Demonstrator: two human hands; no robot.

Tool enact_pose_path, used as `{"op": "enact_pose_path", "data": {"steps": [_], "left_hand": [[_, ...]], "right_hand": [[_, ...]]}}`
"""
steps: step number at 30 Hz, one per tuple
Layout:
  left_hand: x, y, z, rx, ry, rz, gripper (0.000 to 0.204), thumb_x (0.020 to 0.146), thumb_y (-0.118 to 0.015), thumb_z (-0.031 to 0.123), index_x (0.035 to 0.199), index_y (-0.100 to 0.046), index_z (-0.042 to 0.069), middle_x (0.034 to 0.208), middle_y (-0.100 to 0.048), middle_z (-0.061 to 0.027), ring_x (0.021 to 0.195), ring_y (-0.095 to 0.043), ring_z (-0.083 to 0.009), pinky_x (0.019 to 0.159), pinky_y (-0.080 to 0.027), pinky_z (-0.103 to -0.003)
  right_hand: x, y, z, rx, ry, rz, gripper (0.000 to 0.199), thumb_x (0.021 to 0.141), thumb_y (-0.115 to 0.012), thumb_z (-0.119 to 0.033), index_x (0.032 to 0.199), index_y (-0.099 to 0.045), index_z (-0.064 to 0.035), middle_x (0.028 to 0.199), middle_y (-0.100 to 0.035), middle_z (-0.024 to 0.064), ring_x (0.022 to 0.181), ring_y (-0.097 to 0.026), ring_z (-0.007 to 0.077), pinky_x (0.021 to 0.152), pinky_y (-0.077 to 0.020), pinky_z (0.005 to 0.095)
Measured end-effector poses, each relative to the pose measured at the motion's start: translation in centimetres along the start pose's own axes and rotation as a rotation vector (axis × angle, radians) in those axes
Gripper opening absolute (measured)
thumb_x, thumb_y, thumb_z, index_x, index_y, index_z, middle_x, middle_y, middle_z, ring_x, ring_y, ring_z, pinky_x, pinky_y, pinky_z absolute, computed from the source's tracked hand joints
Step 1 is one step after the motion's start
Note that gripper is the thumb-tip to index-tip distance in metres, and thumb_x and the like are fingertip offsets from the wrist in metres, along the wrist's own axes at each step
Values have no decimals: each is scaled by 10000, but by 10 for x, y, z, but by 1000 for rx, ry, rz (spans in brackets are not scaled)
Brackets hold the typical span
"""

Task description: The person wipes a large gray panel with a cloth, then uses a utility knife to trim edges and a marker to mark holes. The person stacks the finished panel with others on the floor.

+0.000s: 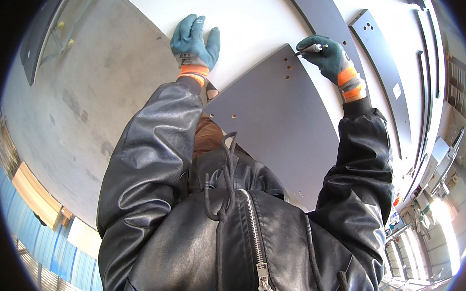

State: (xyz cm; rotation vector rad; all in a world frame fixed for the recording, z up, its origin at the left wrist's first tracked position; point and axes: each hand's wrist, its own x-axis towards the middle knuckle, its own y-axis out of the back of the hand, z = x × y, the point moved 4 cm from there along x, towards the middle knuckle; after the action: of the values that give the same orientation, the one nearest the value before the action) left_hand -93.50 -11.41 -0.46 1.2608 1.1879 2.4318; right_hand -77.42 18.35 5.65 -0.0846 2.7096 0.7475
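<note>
My left hand [195,42], in a teal-coated work glove with an orange cuff, lies with fingers stretched out on a white surface [244,25]. My right hand [326,60], gloved alike, is closed on a marker pen [315,48] with a pale barrel. Its dark tip points left, close to the upper corner of a dark grey panel [277,103]; whether it touches cannot be made out. Several small round holes show near that corner, with two more by the panel's left edge. My body hides the near part of the panel.
Beyond my right hand lies a long grey strip [324,16], then a second grey strip [387,74] with holes and a small white label. Narrow dark strips [427,76] stand farther right. Concrete floor [83,95] spreads at the left, with wooden boards [38,194] at lower left.
</note>
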Motion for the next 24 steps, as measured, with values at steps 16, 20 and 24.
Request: {"op": "enact_pose_path", "data": {"steps": [16, 20, 24], "left_hand": [[-2, -1, -2, -2, 27, -17, 432, 805, -862, 266, 1153, -710, 60, 1238, -668, -105, 1072, -698, -354, 817, -586, -471], [-1, -4, -3, -38, 18, 6, 427, 809, -862, 266, 1153, -709, 64, 1242, -666, -105, 1063, -697, -353, 812, -586, -469], [-2, -2, -1, -17, 26, -7, 425, 819, -857, 261, 1167, -710, 65, 1253, -671, -118, 1072, -691, -359, 842, -583, -468]], "right_hand": [[62, 15, -47, -10, 431, 329, 248, 981, -758, -49, 1225, -767, -95, 1146, -790, 61, 1027, -753, 198, 962, -613, 323], [24, 16, -36, -10, 357, 367, 244, 946, -782, -22, 1179, -775, -93, 1121, -788, 70, 1000, -760, 217, 923, -623, 337], [-13, 3, -22, 36, 231, 354, 256, 921, -787, 5, 1166, -767, -67, 1110, -785, 81, 1006, -752, 213, 915, -608, 328]]}}
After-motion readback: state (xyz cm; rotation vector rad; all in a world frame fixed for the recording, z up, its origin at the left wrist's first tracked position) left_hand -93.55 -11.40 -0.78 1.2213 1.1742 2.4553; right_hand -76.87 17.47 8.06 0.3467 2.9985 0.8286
